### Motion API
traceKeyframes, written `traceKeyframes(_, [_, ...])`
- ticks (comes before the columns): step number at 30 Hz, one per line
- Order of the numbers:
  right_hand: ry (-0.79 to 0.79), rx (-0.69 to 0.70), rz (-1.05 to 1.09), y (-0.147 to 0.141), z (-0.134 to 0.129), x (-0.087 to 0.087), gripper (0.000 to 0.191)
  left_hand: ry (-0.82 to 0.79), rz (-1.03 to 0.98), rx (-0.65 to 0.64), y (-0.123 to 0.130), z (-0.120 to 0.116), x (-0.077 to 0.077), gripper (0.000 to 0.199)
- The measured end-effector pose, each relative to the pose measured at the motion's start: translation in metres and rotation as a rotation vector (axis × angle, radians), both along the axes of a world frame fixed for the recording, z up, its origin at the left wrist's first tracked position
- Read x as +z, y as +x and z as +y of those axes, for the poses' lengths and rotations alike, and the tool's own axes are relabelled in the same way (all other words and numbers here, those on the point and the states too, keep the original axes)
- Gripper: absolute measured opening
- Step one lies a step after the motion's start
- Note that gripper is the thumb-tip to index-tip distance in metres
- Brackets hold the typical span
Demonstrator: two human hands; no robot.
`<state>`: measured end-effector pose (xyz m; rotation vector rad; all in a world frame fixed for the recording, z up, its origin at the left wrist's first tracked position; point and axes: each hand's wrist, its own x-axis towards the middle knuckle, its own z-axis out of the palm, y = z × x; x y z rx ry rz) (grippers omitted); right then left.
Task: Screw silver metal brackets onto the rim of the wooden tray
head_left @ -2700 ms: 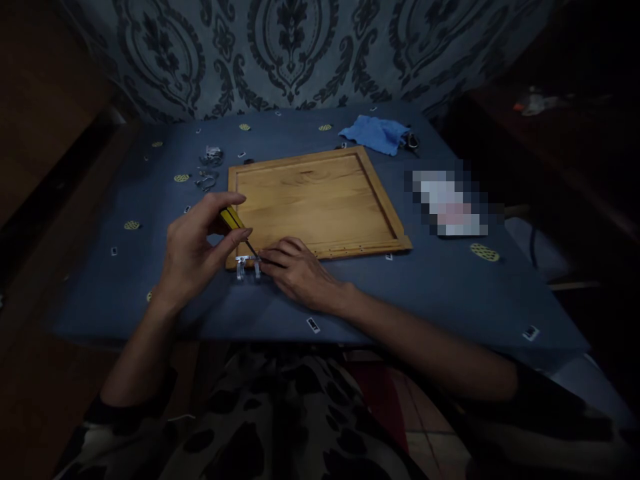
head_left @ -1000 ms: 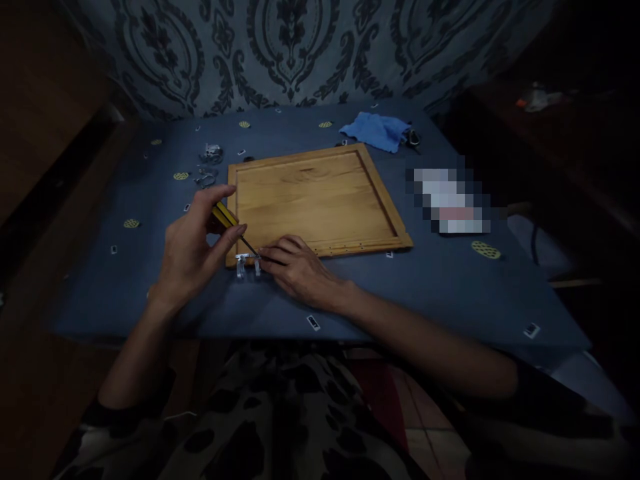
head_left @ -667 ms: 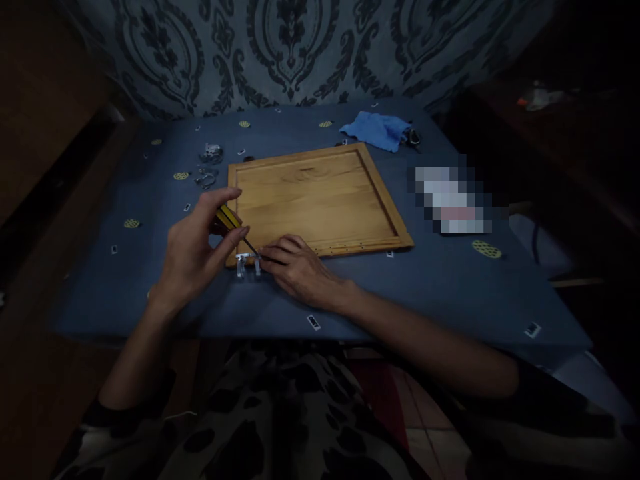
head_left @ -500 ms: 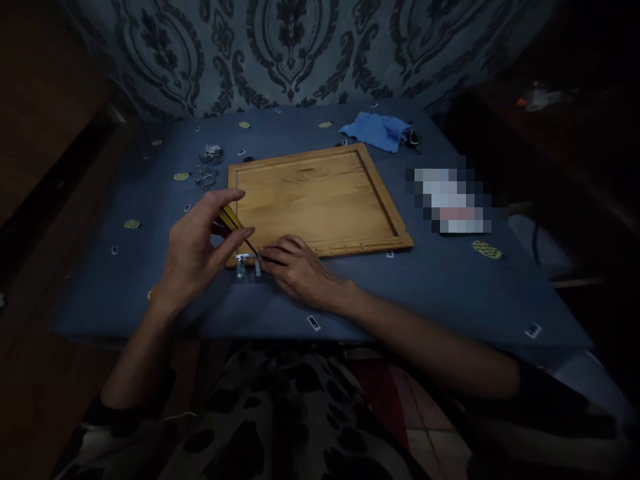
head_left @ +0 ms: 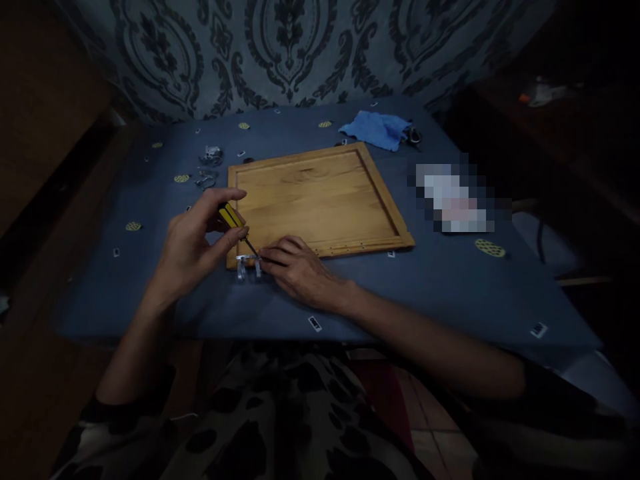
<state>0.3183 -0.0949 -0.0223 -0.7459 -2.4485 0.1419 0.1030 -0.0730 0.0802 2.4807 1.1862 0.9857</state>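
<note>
A screwdriver (head_left: pixel 231 215) with a yellow and black handle slants down to the right in my left hand (head_left: pixel 187 247), the thumb against the handle and the index finger raised off it. The tip reaches a small metal hinge (head_left: pixel 243 260) at the near left corner of a framed wooden panel (head_left: pixel 310 200). My right hand (head_left: pixel 305 277) lies over the panel's near edge, its bent fingertips pressed together beside the screwdriver tip and the hinge's right end. What those fingertips pinch, if anything, is hidden. Two clear-looking arms of the hinge hang over the edge.
More metal hinges (head_left: pixel 211 157) lie beyond the panel's left corner. A blue cloth (head_left: pixel 377 130) sits at the back right, with a small dark object (head_left: pixel 414 137) beside it. A blurred-out pale item (head_left: pixel 453 200) rests right of the panel. A blue patterned cloth covers the table (head_left: pixel 450 293).
The screwdriver handle has turned slightly, and my left thumb and fingers have shifted around it. My right hand, the hinge and the panel stay in place.
</note>
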Motion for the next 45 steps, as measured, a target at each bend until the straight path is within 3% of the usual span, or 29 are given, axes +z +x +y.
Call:
traceKeyframes(6, [0.002,0.001,0.01,0.0,0.001,-0.001,0.031,0.053,-0.015,0.043,0.004,-0.002,-0.004,0.038])
traceKeyframes(14, [-0.002,0.003,0.004,0.0,0.002,-0.004,0.032,-0.054,0.077,-0.137,-0.004,0.003,0.014,0.036])
traceKeyframes(24, [0.026,-0.002,0.006,0.0,0.003,-0.006,0.03,-0.044,-0.045,0.057,-0.005,-0.008,0.013,0.038])
traceKeyframes(37, [0.015,-0.005,-0.006,0.0,0.002,-0.003,0.031,-0.054,-0.017,0.023,0.0,-0.005,0.001,0.039])
traceKeyframes(45, [0.038,0.009,0.021,-0.001,0.003,-0.006,0.031,0.003,0.072,0.029,0.003,-0.007,0.004,0.034])
